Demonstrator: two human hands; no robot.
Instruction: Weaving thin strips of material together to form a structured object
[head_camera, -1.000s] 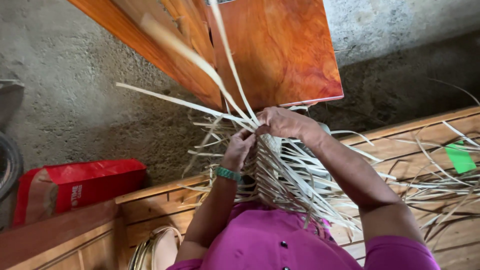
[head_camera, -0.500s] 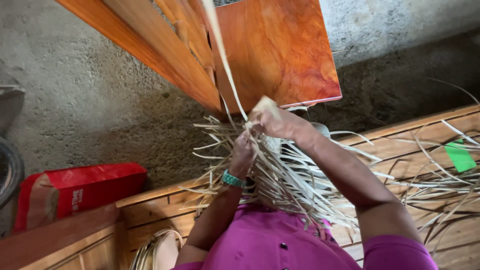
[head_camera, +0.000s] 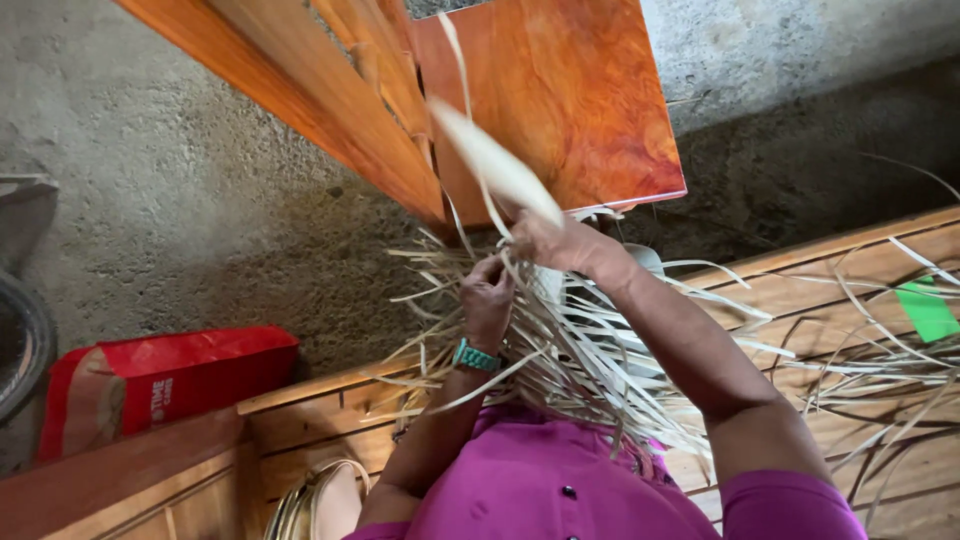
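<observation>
Gripping strips (head_camera: 560, 340) btwn hands | L (head_camera: 487, 297) below R (head_camera: 545, 240)

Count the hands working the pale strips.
2. The left hand, with a teal wristband, pinches the pale strips low in the bundle; the right hand grips strips just above it. No other hands show.

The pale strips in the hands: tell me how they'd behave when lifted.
Probably floppy: the pale strips droop and curl past the lap. Likely light: the right hand raises one long strip high. Loose ends fan out near the left hand, so they may tangle.
</observation>
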